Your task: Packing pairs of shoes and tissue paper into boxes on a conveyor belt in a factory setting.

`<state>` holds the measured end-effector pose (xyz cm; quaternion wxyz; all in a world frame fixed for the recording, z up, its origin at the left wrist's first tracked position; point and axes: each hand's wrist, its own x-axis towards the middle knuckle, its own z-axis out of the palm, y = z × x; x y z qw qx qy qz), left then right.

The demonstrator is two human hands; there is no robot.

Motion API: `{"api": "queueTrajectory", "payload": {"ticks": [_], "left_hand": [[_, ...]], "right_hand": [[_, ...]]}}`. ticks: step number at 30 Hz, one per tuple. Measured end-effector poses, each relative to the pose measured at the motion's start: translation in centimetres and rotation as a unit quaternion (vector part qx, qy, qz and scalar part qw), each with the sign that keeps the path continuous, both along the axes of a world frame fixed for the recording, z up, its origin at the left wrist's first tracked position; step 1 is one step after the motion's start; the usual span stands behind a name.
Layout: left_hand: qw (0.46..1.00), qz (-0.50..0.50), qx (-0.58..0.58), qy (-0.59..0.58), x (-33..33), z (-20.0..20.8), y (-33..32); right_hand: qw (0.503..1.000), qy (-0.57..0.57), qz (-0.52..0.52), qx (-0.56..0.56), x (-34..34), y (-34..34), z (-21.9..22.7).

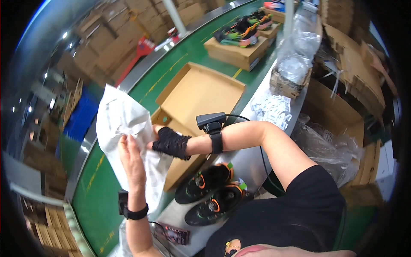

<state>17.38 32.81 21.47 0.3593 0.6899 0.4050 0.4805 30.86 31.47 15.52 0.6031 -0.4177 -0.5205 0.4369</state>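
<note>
A large white sheet of wrapping paper [122, 105] hangs creased in front of me, over the near left part of an open brown shoebox [205, 88]. My left hand [133, 160] pinches the sheet near its crumpled middle, fingertips pointing up. At the sheet's right edge is my right hand [169, 142], in a black fingerless glove, its thumb and fingers closed on the paper; some fingertips are hidden. Two black sneakers with orange and green trim, one sneaker [203, 184] beside the other sneaker [214, 205], lie on the metal table edge just below the box.
A green conveyor belt [169, 70] runs beyond the table, carrying shoeboxes [239, 53] with colourful sneakers on top. On the right are a pile of small white packets [272, 109], clear plastic bags [325, 150] and a large carton. A small dark printed card [174, 234] lies near my left forearm.
</note>
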Motion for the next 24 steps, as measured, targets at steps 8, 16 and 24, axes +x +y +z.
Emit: {"api": "queueTrajectory", "payload": {"ticks": [8, 16, 24], "left_hand": [[0.818, 0.030, 0.188, 0.543, -1.8, -6.7, -0.8], [0.875, 0.195, -0.032, 0.441, -10.3, -14.2, -0.3], [0.833, 0.182, -0.519, -0.052, -13.9, -15.4, -1.9]], "right_hand": [[0.844, -0.203, -0.496, -0.017, 22.3, 3.8, -3.5], [0.742, -0.337, -0.578, -0.041, 35.5, -0.6, -5.0], [0.663, -0.466, -0.561, 0.170, 26.8, -9.0, -0.8]]}}
